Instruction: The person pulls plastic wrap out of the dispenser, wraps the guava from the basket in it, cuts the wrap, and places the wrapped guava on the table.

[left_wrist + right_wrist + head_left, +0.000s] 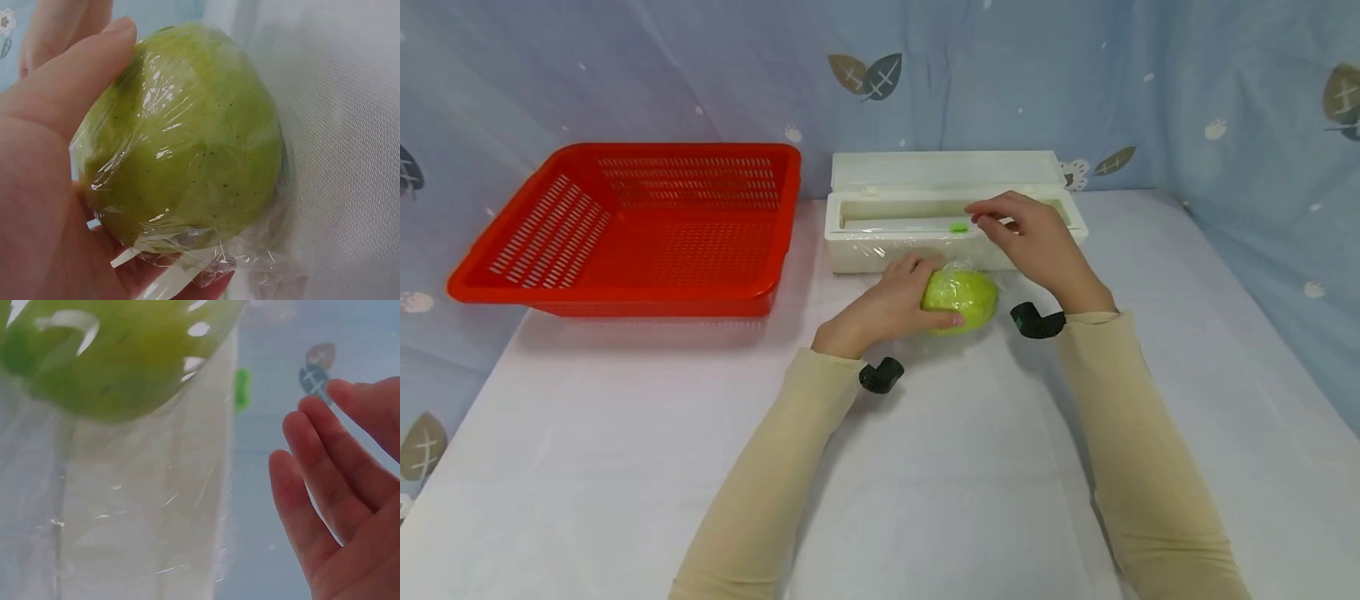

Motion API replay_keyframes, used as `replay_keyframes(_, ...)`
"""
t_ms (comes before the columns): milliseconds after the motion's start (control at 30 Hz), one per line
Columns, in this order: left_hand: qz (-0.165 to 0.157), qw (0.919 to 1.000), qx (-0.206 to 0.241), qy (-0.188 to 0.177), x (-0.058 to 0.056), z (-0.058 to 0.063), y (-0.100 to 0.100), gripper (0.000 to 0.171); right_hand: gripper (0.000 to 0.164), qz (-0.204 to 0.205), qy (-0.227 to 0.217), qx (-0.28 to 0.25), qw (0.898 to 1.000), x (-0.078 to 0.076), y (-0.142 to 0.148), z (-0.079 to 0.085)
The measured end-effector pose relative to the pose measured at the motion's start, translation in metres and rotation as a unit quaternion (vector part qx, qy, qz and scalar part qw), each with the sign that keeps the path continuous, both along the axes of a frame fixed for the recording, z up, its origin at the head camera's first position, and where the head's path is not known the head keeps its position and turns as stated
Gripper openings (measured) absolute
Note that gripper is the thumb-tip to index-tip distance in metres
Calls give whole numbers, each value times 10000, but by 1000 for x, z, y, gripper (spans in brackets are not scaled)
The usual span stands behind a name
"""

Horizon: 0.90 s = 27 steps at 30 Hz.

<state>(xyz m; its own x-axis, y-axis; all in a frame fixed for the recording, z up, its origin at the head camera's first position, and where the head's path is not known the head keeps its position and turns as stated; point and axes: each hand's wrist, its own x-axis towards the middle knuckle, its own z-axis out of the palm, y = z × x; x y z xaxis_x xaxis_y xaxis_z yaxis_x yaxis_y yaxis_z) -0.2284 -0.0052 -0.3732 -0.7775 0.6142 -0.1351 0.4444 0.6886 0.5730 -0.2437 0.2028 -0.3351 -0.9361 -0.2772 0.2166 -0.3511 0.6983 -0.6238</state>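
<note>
A yellow-green, dark-specked fruit (pixel 206 144) lies on the white table, with clear plastic wrap drawn tight over it. My left hand (pixel 891 304) grips it from the left, thumb on the near side and fingers round the far side. Behind stands a white cling film box (pixel 887 250), lid raised. Film stretches from the fruit up over the box front. My right hand (pixel 1030 242) hovers above the box beside a small green slider (pixel 958 227). In the right wrist view its fingers (pixel 325 487) are loosely bent, thumb apart, with nothing between them.
A red slotted plastic basket (pixel 760 292) stands at the back left of the table. Right behind the box hangs a blue curtain (pixel 985 83) with leaf prints, which also runs along the right side. Black wrist cameras sit at both cuffs.
</note>
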Motion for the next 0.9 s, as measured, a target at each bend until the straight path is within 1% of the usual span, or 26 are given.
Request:
replay_keyframes(133,-8,10000,20,7,-1,0,0,96,29,203,165,79,9996,7,-3,7)
replay_keyframes(233,-77,9999,73,-86,-2,0,-4,94,30,284,186,132,9993,12,-3,8)
replay_keyframes(333,-179,9997,78,-175,-3,0,-7,92,32,355,83,149,9992,18,0,3)
replay_keyframes(400,-249,9994,44,-229,-4,1,-9,92,34,494,33,167,9986,22,1,-1)
replay_keyframes(467,-276,9991,38,-319,-5,1,-10,94,35,712,19,199,9973,25,2,-7)
replay_keyframes(567,-261,9987,123,-420,-7,2,-11,100,37,1059,134,267,9939,28,-1,-13)
replay_keyframes(633,-222,9982,291,-473,-8,3,-13,102,39,1175,191,315,9924,28,-5,-15)
replay_keyframes(700,-273,9972,528,-455,-9,3,-13,100,42,1173,146,356,9923,29,-8,-16)
replay_keyframes(767,-413,9952,786,-421,-9,1,-14,94,45,1144,22,436,9925,29,-10,-17)
replay_keyframes(833,-621,9909,1124,-414,-8,0,-14,86,46,1117,-117,509,9924,31,-12,-19)
replay_keyframes(900,-780,9868,1347,-452,-7,-1,-15,79,48,1128,-219,586,9916,32,-13,-21)
